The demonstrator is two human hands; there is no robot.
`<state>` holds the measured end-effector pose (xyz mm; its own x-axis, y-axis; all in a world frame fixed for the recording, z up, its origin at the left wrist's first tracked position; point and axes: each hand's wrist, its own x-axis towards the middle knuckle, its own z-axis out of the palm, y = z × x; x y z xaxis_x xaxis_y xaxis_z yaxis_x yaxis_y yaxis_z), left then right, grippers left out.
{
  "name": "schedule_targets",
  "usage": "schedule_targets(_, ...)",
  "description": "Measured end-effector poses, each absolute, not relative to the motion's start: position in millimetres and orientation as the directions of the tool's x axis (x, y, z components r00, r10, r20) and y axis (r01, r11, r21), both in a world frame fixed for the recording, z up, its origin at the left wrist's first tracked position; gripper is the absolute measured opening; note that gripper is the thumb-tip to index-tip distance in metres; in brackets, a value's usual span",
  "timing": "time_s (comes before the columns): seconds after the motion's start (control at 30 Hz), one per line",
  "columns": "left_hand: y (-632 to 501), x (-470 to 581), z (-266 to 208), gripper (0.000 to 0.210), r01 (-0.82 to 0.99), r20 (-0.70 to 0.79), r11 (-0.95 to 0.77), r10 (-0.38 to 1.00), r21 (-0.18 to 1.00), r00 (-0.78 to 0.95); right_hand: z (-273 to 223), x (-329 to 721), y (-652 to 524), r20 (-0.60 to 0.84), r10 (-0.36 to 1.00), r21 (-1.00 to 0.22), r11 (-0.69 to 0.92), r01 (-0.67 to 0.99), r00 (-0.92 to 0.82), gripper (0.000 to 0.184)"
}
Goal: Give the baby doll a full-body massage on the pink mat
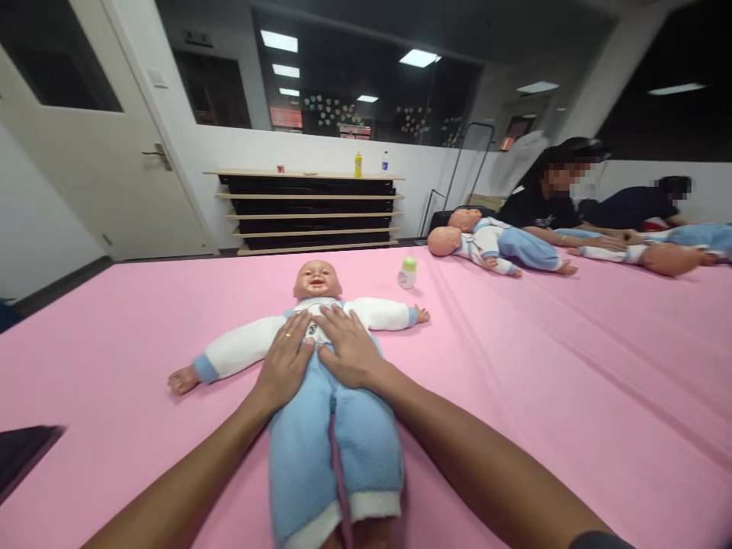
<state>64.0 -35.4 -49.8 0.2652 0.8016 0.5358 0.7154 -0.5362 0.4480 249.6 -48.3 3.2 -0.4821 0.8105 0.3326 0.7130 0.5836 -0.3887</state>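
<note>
A baby doll (316,284) in a white top and light blue trousers lies on its back on the pink table cover (543,366), arms spread, head away from me. My left hand (284,360) rests flat on the doll's belly, with a ring on one finger. My right hand (348,345) lies flat beside it on the chest and belly, fingers apart. Both palms touch the doll without gripping it.
A small bottle with a green cap (407,273) stands past the doll's arm. Other dolls (497,245) lie at the far right, where two people (549,200) lean over them. A dark object (23,450) sits at the left edge. Shelves (312,210) stand at the back wall.
</note>
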Motion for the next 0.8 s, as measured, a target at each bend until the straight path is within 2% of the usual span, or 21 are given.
schedule_targets(0.13,-38.7,66.9,-45.1,0.05,0.715,0.543,-0.548,0.793,0.434,0.278,1.3,247.3,-45.0,0.312,0.859,-0.415,0.508,0.755,-0.406,0.061)
schedule_targets(0.3,-44.9,68.9,-38.9,0.048,0.726,0.557,-0.542,0.787,0.423,0.263,-3.7,243.8,-43.1,0.316,0.898,-0.428,0.423,0.798,-0.306,0.073)
schedule_targets(0.43,-57.9,71.1,-23.2,0.048,0.747,0.583,-0.588,0.738,0.31,0.34,-11.8,246.4,-44.8,0.373,0.884,-0.422,0.434,0.796,-0.284,0.07)
schedule_targets(0.53,-62.0,71.6,-14.7,0.047,0.676,0.551,-0.691,0.678,0.255,0.486,-14.7,250.2,-49.3,0.511,0.806,-0.391,0.529,0.753,-0.301,0.06)
schedule_targets(0.6,-59.3,70.8,-15.9,0.046,0.643,0.509,-0.708,0.684,0.292,0.522,-11.9,251.2,-53.8,0.623,0.705,-0.347,0.638,0.687,-0.34,0.059)
schedule_targets(0.7,-50.4,69.2,-26.2,0.049,0.67,0.475,-0.62,0.771,0.407,0.425,-2.8,249.3,-60.2,0.708,0.535,-0.257,0.803,0.538,-0.46,0.056)
schedule_targets(0.8,-42.6,68.4,-37.8,0.053,0.69,0.45,-0.532,0.833,0.491,0.322,3.4,246.5,-62.6,0.702,0.462,-0.225,0.866,0.446,-0.542,0.054)
